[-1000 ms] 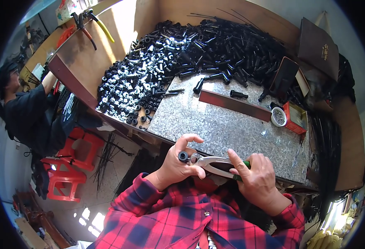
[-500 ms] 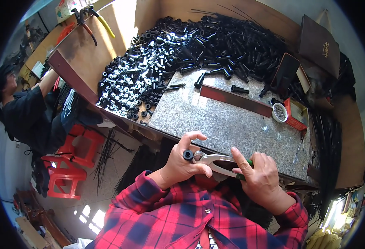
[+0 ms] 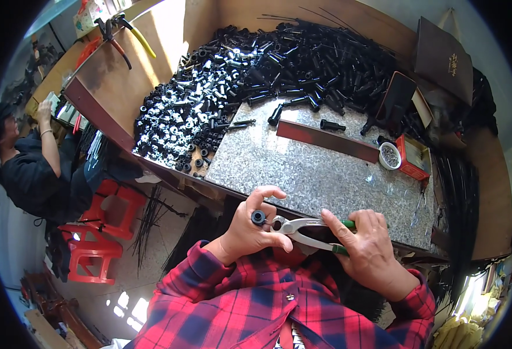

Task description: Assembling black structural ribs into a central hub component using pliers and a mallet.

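Observation:
My left hand (image 3: pixel 241 232) is curled around a short black tubular part (image 3: pixel 258 217), its round open end facing up; the index finger and thumb stick out to the right. With my right hand (image 3: pixel 367 244) I grip a pair of end-cutting pincers (image 3: pixel 302 224), silver with green handles. Those handles stand apart, with my index finger laid along the upper one. The pincer head is right beside the black part, between my left finger and thumb. Whether the jaws touch anything is hard to see.
A speckled stone worktop (image 3: pixel 314 180) lies ahead, with a flat metal bar (image 3: pixel 326 141) across it. Behind rises a heap of black tubular parts (image 3: pixel 320 64). At right are a white cup of small bits (image 3: pixel 390 156) and a red box (image 3: pixel 413 158). A co-worker (image 3: pixel 23 163) sits left.
The pincer handles have spread slightly, and the head has shifted a little against my left hand. The black part remains in my left hand. At left, the co-worker's forearm has risen.

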The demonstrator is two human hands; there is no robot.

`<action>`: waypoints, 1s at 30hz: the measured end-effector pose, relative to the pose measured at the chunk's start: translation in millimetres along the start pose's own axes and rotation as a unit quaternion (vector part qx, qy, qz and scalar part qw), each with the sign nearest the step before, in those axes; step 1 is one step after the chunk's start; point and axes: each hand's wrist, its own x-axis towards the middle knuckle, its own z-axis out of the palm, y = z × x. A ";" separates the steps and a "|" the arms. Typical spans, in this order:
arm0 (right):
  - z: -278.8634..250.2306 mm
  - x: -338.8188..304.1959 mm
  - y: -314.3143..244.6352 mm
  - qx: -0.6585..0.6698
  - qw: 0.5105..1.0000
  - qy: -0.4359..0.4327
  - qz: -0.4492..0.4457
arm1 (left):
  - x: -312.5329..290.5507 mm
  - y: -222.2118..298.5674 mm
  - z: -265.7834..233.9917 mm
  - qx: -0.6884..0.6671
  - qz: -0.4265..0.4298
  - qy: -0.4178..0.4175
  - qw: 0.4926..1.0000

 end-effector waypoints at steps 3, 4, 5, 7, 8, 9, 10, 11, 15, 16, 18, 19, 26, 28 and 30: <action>-1.9 -6.2 -2.2 -0.034 0.999 -0.025 0.007 | 1.3 0.5 -2.4 0.000 0.020 -0.009 1.000; -2.6 -6.9 -3.6 -0.034 0.999 -0.026 0.007 | 1.7 -2.6 -4.5 0.008 0.033 -0.021 0.999; -3.6 -7.2 -5.0 -0.033 0.999 -0.026 0.005 | 1.9 -2.7 -3.3 0.007 0.032 -0.022 0.999; -5.4 -7.3 -5.7 -0.032 0.999 -0.026 0.004 | 1.1 -0.5 0.1 -0.005 0.029 -0.036 0.999; -6.2 -7.5 -5.9 -0.042 0.999 -0.019 -0.005 | 0.6 3.9 0.8 0.001 0.038 -0.042 0.998; -6.7 -7.8 -6.3 -0.051 0.999 -0.012 -0.015 | 0.1 4.3 1.8 0.001 0.036 -0.042 0.998; -7.1 -8.3 -7.2 -0.049 0.999 -0.013 -0.015 | -0.4 4.3 3.1 0.018 0.035 -0.038 0.999; -7.6 -7.8 -7.8 -0.053 0.998 -0.019 -0.014 | 0.0 4.6 4.0 0.035 0.034 -0.034 0.998; 0.4 -5.2 -10.2 -0.028 0.999 -0.034 -0.010 | -0.1 5.7 2.9 0.040 0.039 -0.041 0.998; 2.0 -5.7 -10.6 -0.026 0.999 -0.035 -0.010 | -0.3 4.6 2.2 0.041 0.037 -0.041 0.998; 3.1 -5.9 -11.9 0.008 0.998 -0.065 0.012 | 0.6 2.7 0.1 0.040 0.066 -0.057 0.995; 3.4 -4.6 -11.8 0.010 0.998 -0.065 0.013 | -0.1 4.3 0.0 0.040 0.064 -0.057 0.995; 15.1 11.5 -0.8 0.213 0.967 -0.129 0.059 | -5.4 14.1 -30.5 -0.056 0.087 0.088 0.991; 21.6 10.6 11.0 0.155 0.974 -0.117 0.115 | 0.2 40.0 -56.6 -0.176 0.172 0.203 0.948; 27.8 0.4 31.7 0.080 0.977 -0.099 0.169 | -1.7 78.2 -89.3 -0.221 0.244 0.278 0.902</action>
